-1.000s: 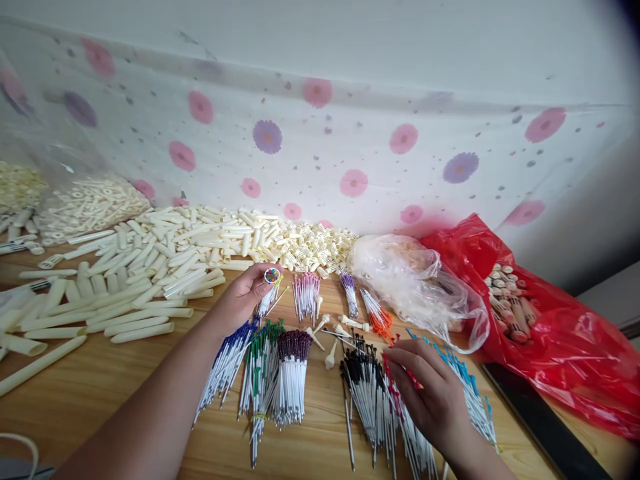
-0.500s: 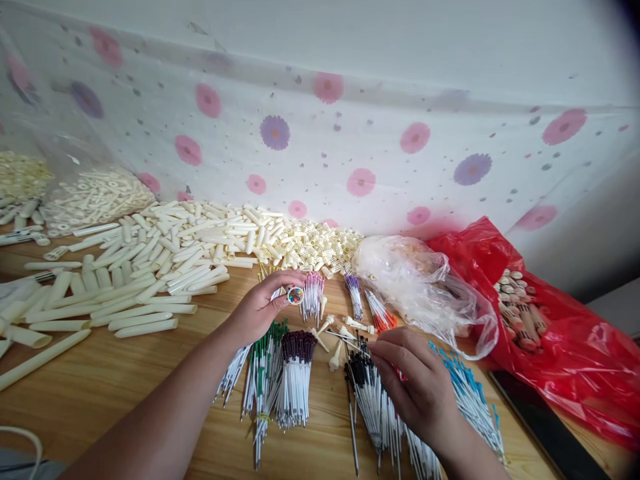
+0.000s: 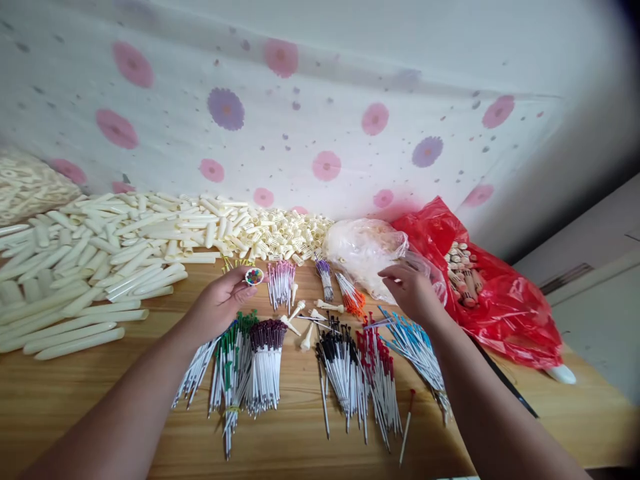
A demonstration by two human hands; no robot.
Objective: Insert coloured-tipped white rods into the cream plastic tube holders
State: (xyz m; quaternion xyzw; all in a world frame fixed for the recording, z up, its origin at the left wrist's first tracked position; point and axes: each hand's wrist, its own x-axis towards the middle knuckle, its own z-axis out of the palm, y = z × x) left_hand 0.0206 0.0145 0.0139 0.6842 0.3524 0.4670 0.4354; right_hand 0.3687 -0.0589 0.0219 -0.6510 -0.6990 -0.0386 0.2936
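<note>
My left hand [image 3: 227, 299] is closed around a white multicolour pen barrel [image 3: 254, 276], whose round end faces me and shows several coloured tips inside. My right hand [image 3: 413, 290] hovers over the front of the clear plastic bag [image 3: 363, 250], near the red bag. Its fingers are stretched out, and nothing shows in them. Below lie bundles of pen refills: green [image 3: 233, 367], dark purple [image 3: 265, 363], black [image 3: 343, 370], red [image 3: 381, 380] and blue [image 3: 417, 350]. Several cream pen-top pieces [image 3: 307, 338] are scattered between the bundles.
A heap of cream barrels [image 3: 100, 247] and small slotted parts [image 3: 285, 233] lines the wall. Smaller pink [image 3: 281, 283], purple [image 3: 325, 280] and orange [image 3: 353, 293] refill bundles lie in the middle. A red bag [image 3: 520, 313] holds pale pieces at right. One red refill [image 3: 407, 427] lies apart.
My right hand has moved up and away from the black and red refills towards the plastic bags, its fingers loosened. My left hand still holds the pen barrel. The view has turned right.
</note>
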